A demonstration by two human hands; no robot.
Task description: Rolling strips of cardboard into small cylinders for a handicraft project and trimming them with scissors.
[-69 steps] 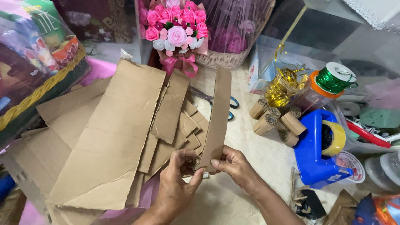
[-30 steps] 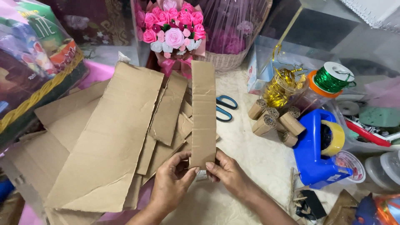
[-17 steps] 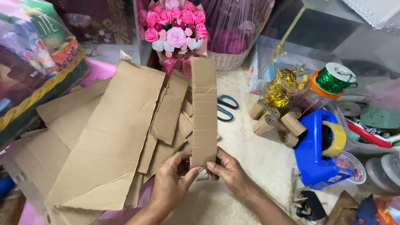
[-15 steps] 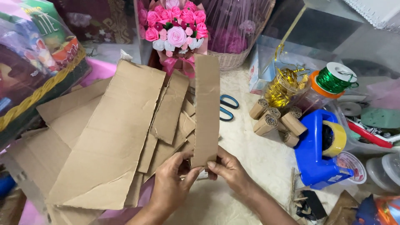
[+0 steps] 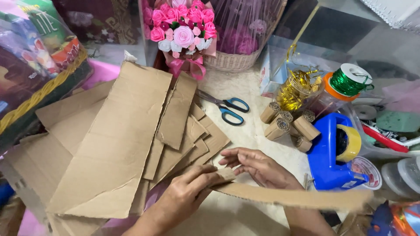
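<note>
My left hand (image 5: 186, 194) grips one end of a long brown cardboard strip (image 5: 297, 197). The strip lies nearly flat and reaches out to the right, blurred at its far end. My right hand (image 5: 258, 165) hovers just above and behind the strip near the gripped end, fingers apart and curled over its edge. Left of my hands lies a pile of cut cardboard pieces (image 5: 131, 131). Blue-handled scissors (image 5: 227, 108) rest on the white surface beyond my hands.
A blue tape dispenser (image 5: 334, 153) stands at the right, with several small rolled cardboard tubes (image 5: 286, 124) beside it. Behind are a green wire spool (image 5: 350, 78), gold ribbon in a jar (image 5: 297, 85), a pink flower bouquet (image 5: 183, 30), and a wrapped basket (image 5: 35, 65) at left.
The cardboard strip stood upright between both hands. It has swung down to lie flat pointing right, and my right hand has let go of it.
</note>
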